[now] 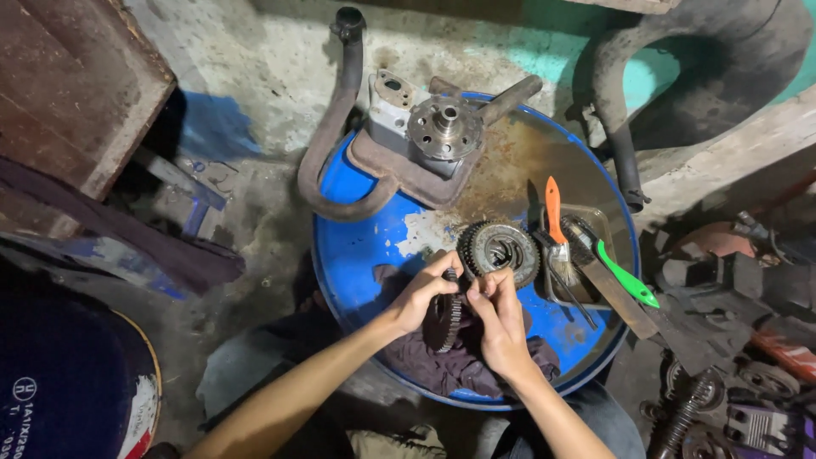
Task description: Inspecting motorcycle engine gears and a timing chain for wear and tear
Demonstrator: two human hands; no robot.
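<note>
While your left hand (422,297) and right hand (501,319) gripped the dark toothed steel gear (446,321) upright, you were apparently inspecting it; the grey gear cluster (500,249) lay at one o'clock.

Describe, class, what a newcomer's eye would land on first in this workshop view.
The round blue metal drum top fills the centre, patched with rust. At its near edge the left hand and right hand grip a dark toothed steel gear above a crumpled dark cloth. To the right lie an orange-handled brush and a green-handled brush.
</note>
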